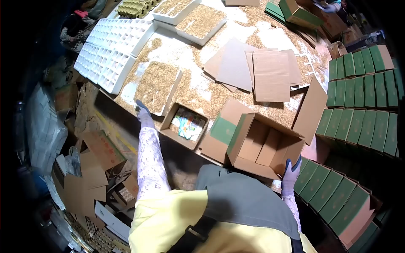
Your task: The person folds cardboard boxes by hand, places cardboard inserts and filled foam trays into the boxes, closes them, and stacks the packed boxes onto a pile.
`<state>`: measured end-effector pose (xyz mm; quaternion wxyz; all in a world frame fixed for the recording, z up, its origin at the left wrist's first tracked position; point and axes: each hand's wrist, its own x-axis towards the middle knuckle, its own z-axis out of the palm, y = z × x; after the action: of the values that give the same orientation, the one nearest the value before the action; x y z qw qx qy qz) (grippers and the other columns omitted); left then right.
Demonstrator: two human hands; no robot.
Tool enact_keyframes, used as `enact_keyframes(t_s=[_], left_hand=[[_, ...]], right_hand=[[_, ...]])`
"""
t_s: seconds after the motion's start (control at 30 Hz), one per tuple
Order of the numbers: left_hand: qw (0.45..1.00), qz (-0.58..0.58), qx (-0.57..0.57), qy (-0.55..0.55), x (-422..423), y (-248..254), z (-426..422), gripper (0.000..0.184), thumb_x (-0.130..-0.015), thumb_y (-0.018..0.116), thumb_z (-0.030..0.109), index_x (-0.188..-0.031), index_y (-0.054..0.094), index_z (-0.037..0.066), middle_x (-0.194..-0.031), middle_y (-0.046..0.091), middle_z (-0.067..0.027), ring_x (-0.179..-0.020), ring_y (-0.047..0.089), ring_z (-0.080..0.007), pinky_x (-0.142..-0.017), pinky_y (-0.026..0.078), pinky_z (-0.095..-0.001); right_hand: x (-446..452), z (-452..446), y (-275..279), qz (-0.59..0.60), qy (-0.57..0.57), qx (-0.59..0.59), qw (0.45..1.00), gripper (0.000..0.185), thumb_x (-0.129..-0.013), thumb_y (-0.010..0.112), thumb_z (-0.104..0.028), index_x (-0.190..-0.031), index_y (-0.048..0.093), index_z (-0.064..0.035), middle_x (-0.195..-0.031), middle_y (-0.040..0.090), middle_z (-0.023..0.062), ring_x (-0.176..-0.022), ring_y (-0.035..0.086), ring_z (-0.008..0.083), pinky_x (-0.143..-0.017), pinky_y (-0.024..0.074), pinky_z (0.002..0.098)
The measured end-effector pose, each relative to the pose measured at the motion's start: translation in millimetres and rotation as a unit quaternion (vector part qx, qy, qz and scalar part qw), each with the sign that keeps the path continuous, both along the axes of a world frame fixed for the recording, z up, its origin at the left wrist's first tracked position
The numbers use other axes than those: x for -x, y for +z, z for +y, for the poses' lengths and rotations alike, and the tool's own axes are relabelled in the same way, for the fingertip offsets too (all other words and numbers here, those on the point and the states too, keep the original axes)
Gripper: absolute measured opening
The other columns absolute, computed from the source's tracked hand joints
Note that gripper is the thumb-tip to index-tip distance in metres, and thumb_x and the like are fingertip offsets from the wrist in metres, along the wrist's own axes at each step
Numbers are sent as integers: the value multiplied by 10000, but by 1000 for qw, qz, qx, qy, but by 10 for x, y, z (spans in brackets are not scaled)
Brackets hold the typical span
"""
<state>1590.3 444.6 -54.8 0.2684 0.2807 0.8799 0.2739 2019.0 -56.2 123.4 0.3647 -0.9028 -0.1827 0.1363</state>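
My left hand [144,115], in a grey-purple glove with dark fingertips, reaches forward with its fingers stretched out. It is beside the near left corner of a white foam tray [178,85] filled with golden husks, and nothing shows in it. In my right hand [290,177], gloved alike, is the right wall of an open brown cardboard box [267,144], tilted toward me at the table's near edge. Left of that box stands a smaller open box [166,125] with colourful printed packets [188,125] inside. A flattened carton with a green patch [223,130] lies between the two boxes.
Loose cardboard sheets [272,76] lie on the husk-strewn table. White foam trays with square cells [116,36] line its left edge; more husk-filled trays [201,23] stand behind. Green cartons [358,90] are stacked at right, scrap cardboard [84,181] at left. Another person's hand [331,7] shows far right.
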Motion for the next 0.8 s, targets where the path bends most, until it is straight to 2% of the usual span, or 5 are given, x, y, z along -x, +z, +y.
enact_keyframes(t_s=[0.13, 0.27, 0.63, 0.67, 0.8], left_hand=[[898, -346, -272, 12, -600, 94, 98, 623, -919, 600, 500, -1383, 512, 94, -1512, 358, -199, -1365, 377, -309, -1087, 373, -400], [862, -312, -318, -244, -1106, 145, 570, 588, -892, 653, 168, -1432, 425, 126, -1487, 365, -143, -1364, 366, -282, -1104, 354, -362], [478, -834, -24, -274, -1789, 2048, -472, 425, -975, 506, 209, -1347, 496, 4, -1335, 564, -192, -1187, 584, -298, -1000, 509, -427], [597, -688, -164, -379, -1859, 2031, -777, 400, -977, 500, 162, -1339, 495, -8, -1321, 571, -196, -1192, 580, -296, -975, 535, -416], [497, -787, 52, -361, -2266, 2542, -1777, 388, -945, 564, 97, -1319, 513, 3, -1281, 597, -194, -1151, 611, -281, -973, 539, -412]], right_hand=[[48, 30, 19, -9, -23, 44, 999, 529, -926, 607, -169, -1388, 430, 19, -1289, 562, 196, -1185, 551, 314, -1012, 423, 392], [22, 1, -5, -20, -25, 62, 998, 510, -927, 608, -175, -1373, 451, 16, -1264, 580, 196, -1169, 561, 323, -997, 432, 392], [-80, -71, -140, 265, -117, -214, 933, 530, -1023, 478, -375, -1411, 450, -16, -1331, 550, 83, -1169, 529, 191, -991, 434, 317], [-78, -60, -161, 285, -86, -255, 920, 537, -1025, 469, -387, -1416, 444, -20, -1345, 532, 68, -1188, 513, 180, -1011, 419, 308], [-148, 28, -522, 335, -102, -349, 869, 534, -1031, 462, -383, -1411, 441, -9, -1317, 539, 70, -1194, 508, 157, -1039, 400, 284]])
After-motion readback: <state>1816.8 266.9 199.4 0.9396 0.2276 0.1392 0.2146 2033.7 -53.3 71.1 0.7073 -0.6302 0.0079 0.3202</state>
